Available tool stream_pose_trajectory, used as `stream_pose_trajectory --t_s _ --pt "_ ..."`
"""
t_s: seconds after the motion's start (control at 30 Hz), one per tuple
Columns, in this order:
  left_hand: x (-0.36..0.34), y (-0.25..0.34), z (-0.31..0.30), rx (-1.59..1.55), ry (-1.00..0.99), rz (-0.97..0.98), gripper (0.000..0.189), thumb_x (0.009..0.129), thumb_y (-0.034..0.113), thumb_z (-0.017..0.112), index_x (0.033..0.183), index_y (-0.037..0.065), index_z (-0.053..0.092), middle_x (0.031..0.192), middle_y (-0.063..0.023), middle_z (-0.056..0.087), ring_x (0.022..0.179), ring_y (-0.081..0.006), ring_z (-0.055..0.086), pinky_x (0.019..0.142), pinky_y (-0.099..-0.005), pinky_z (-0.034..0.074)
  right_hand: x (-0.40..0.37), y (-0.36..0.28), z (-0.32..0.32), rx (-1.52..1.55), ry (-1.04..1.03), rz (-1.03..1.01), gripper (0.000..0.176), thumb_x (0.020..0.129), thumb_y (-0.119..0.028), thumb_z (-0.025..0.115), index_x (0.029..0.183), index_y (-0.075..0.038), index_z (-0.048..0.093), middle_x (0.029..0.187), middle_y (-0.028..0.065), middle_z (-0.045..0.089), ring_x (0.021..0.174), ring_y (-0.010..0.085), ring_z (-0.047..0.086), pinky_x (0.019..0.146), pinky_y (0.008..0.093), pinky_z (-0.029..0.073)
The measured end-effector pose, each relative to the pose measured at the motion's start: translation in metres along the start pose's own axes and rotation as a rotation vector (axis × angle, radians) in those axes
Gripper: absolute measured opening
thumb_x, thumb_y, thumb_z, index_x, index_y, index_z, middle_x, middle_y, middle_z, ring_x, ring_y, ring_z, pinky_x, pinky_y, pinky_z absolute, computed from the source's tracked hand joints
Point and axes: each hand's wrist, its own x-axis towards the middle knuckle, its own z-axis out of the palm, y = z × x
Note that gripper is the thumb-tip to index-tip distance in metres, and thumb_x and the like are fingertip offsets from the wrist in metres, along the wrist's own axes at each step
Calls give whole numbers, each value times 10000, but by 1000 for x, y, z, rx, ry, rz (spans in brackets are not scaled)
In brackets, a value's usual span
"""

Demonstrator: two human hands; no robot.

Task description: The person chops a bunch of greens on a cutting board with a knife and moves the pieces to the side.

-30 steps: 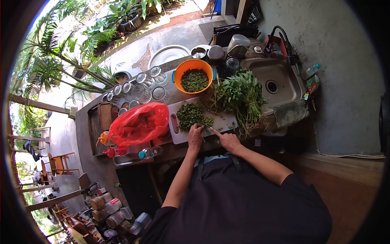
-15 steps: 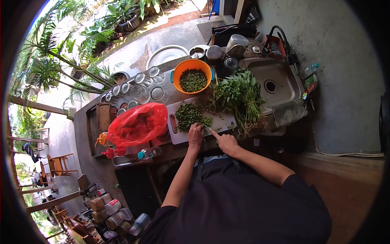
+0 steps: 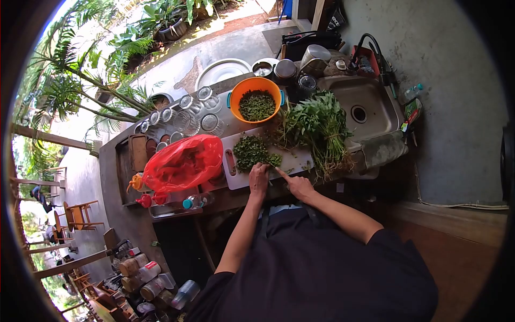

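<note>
At the near edge of the white cutting board (image 3: 295, 156), the left hand (image 3: 259, 180) bunches its fingers over a small tuft of greens (image 3: 272, 167). Facing it, the right hand (image 3: 300, 188) is folded with its index finger stretched toward that tuft; what its other fingers grip is too hidden to tell. Both forearms reach up from the person's body and slant inward, the left one steeper, so the hands almost meet, well below the board's centre.

Just beyond the left fingers, a heap of chopped greens (image 3: 250, 152) covers much of the board's left half. To the right, a thick bunch of leafy stems (image 3: 324, 126), roots toward the person, lies across the board's right end and blocks that side. An orange bowl (image 3: 264, 84) with blue handles stands behind the board, more cut greens inside.

Left of the board, a crumpled red plastic bag (image 3: 185, 163) crowds the tabletop (image 3: 109, 169), with a clear bottle (image 3: 201, 200) on its near side and upturned glasses (image 3: 213, 125) behind. Farther right sits the metal sink (image 3: 370, 96) with its black faucet (image 3: 370, 42); a lidded canister (image 3: 316, 55) stands beyond the bunch.
</note>
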Motion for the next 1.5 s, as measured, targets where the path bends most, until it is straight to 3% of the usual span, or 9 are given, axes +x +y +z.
stream_pose_trajectory --t_s 0.17,0.33,0.57,0.77,1.03,1.23,1.5 --pt "0 0 -1 -42 -14 -52 138 809 73 678 922 40 750 941 -128 670 946 -303 640 823 -399 512 -9 6 2 -21 -11 1 853 880 -81 470 1562 -405 73 789 235 670 722 419 676 687 541 555" --pt "0 -2 1 22 30 55 145 792 72 698 919 20 744 925 -122 645 952 -303 617 840 -397 503 -7 4 -2 -1 -15 9 856 865 -71 473 1559 -410 105 809 241 671 748 438 672 727 562 545" --pt "-2 9 -6 127 8 63 163 786 64 710 941 31 745 973 -110 639 967 -297 603 852 -394 501 -2 7 -2 31 31 -23 857 862 -89 488 1557 -419 108 802 230 672 749 437 674 724 555 548" --pt "-2 -4 2 75 14 42 154 798 64 696 939 30 746 954 -116 651 959 -300 607 850 -396 505 -10 5 -6 9 53 -3 799 880 -117 491 1559 -380 162 750 243 655 695 430 659 660 550 544" --pt "-2 1 0 46 32 67 132 810 72 684 921 19 731 975 -124 664 969 -305 618 853 -399 507 -12 -13 -19 -10 37 19 760 881 -113 489 1558 -329 217 788 246 671 747 441 665 746 559 532" --pt "-1 -2 2 66 37 80 130 809 72 685 919 21 731 972 -114 666 971 -298 620 854 -396 507 -8 -23 -24 -36 -9 49 755 879 -93 484 1557 -307 230 801 237 677 754 435 671 726 538 543" --pt "-3 -5 3 19 60 88 116 808 58 680 910 17 717 934 -110 665 938 -290 622 854 -387 505 -6 -2 -5 31 -26 10 816 877 -80 479 1566 -358 141 788 244 668 731 435 670 724 553 543"
